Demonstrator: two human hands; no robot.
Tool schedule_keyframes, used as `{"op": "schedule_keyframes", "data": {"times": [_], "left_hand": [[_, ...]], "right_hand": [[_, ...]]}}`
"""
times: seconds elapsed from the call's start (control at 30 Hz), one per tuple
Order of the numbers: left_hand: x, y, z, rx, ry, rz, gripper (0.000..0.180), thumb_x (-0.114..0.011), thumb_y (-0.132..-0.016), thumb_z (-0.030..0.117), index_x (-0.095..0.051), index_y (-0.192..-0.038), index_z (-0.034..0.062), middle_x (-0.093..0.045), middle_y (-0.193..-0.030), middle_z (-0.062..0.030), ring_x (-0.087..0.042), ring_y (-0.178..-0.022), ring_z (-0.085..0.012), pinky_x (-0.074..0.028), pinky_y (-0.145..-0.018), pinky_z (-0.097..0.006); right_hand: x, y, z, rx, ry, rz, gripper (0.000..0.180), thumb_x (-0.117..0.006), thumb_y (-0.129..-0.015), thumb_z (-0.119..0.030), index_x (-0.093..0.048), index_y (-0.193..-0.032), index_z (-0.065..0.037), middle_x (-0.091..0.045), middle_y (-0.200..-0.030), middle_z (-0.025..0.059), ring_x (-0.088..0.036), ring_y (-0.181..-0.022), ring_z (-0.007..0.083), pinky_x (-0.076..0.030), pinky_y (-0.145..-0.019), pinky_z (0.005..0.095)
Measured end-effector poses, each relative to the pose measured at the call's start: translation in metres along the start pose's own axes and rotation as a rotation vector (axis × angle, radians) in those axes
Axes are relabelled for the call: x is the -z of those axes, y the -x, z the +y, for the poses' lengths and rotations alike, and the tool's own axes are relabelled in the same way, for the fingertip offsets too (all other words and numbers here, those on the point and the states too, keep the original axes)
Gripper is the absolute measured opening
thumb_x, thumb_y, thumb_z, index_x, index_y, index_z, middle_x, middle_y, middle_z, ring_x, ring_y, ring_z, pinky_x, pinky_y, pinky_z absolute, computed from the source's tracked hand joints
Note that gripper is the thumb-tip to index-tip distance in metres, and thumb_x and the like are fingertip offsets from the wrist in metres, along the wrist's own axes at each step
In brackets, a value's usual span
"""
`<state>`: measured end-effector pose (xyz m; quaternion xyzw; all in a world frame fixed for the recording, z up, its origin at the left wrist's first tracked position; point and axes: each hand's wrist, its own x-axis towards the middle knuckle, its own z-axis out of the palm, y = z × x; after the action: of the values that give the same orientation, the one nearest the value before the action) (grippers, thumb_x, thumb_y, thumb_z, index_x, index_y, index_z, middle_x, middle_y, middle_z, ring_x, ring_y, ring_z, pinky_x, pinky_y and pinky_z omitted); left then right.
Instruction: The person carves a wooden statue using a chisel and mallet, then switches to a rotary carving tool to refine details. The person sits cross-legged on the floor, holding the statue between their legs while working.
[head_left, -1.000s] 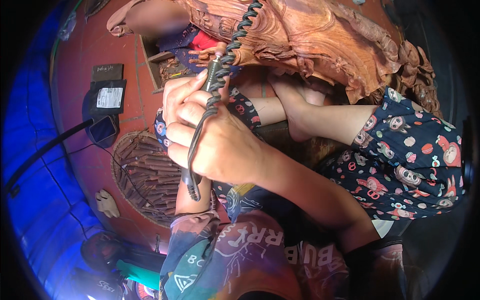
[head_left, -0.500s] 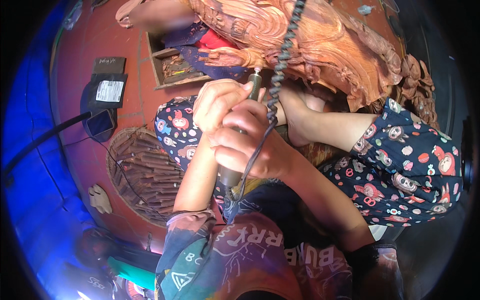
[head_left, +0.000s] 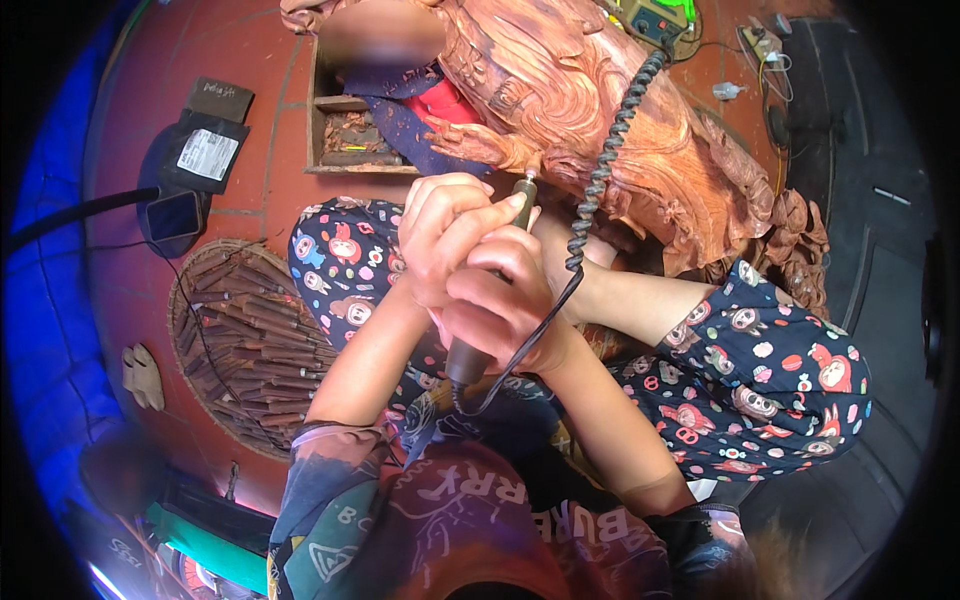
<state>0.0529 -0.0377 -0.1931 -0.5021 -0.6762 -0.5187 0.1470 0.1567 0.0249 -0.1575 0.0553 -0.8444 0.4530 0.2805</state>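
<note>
A dark handheld rotary tool [head_left: 468,362] runs up through both of my closed hands. My left hand [head_left: 438,228] wraps its upper part, thumb pressed along the grip near the tip. Below and to the right, my right hand [head_left: 508,295] is closed round the tool's body, against the left hand. The tool's metal tip meets, or almost meets, the near edge of a large reddish wood carving [head_left: 610,130] with flowing grooves; exact contact is hard to tell. A black coiled cord [head_left: 605,165] hangs across the carving and past my right hand.
A wooden box [head_left: 313,130] with shavings and dark cloth stands left of the carving. A round basket [head_left: 178,335] holds many chisel-like handled tools. A phone [head_left: 175,222] and a labelled black package [head_left: 210,150] lie farther left. A control box [head_left: 648,22] sits at the far right.
The view has shifted, so the carving sits lower and the control box shows at the top. Both hands keep their grip, with the tool's tip still at the carving's near edge.
</note>
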Motion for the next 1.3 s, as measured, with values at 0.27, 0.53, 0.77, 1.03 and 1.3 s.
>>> {"op": "schedule_keyframes", "data": {"times": [0.27,0.53,0.77,1.03,1.3], "left_hand": [[0.005,-0.009,-0.003,-0.050,-0.147,0.043,0.030,-0.083,-0.059,0.010,-0.068,-0.084,0.0082,-0.051,-0.074,-0.0020,-0.055,-0.071,-0.0183,-0.047,-0.061,-0.029],[0.004,-0.015,0.001,-0.024,-0.147,0.151,0.032,-0.082,-0.059,0.008,-0.065,-0.086,0.0059,-0.051,-0.078,-0.0043,-0.056,-0.069,-0.0195,-0.048,-0.060,-0.029],[-0.004,-0.010,0.014,0.038,-0.032,0.037,0.031,-0.070,-0.061,0.012,-0.069,-0.092,0.0066,-0.055,-0.076,-0.0038,-0.057,-0.071,-0.0201,-0.044,-0.061,-0.031],[0.015,-0.024,0.011,0.040,-0.235,0.091,0.031,-0.079,-0.061,0.006,-0.064,-0.089,0.0056,-0.052,-0.075,-0.0049,-0.056,-0.066,-0.0191,-0.046,-0.056,-0.029],[0.003,-0.021,0.030,0.147,-0.112,-0.012,0.031,-0.072,-0.060,0.010,-0.068,-0.090,0.0041,-0.054,-0.073,-0.0048,-0.055,-0.064,-0.0199,-0.044,-0.058,-0.031]], "right_hand": [[-0.001,-0.017,0.004,0.154,0.014,0.040,0.014,-0.067,-0.061,-0.013,-0.055,-0.067,-0.008,-0.054,-0.087,0.0030,-0.050,-0.087,0.0236,-0.042,-0.077,0.0389],[0.004,-0.030,-0.001,0.181,0.028,0.050,0.018,-0.067,-0.059,-0.013,-0.051,-0.063,-0.006,-0.053,-0.083,0.0030,-0.050,-0.084,0.0235,-0.044,-0.073,0.0386],[0.017,-0.019,-0.007,0.099,0.024,0.091,0.021,-0.069,-0.058,-0.014,-0.050,-0.062,-0.006,-0.053,-0.077,0.0044,-0.050,-0.079,0.0241,-0.043,-0.069,0.0402],[0.013,-0.039,-0.009,0.181,-0.055,0.072,0.023,-0.070,-0.058,-0.014,-0.050,-0.065,-0.006,-0.053,-0.082,0.0044,-0.051,-0.080,0.0247,-0.047,-0.078,0.0430],[0.027,-0.031,-0.014,0.059,-0.061,0.121,0.023,-0.072,-0.058,-0.012,-0.051,-0.065,-0.007,-0.052,-0.072,0.0036,-0.050,-0.075,0.0237,-0.043,-0.071,0.0404]]}}
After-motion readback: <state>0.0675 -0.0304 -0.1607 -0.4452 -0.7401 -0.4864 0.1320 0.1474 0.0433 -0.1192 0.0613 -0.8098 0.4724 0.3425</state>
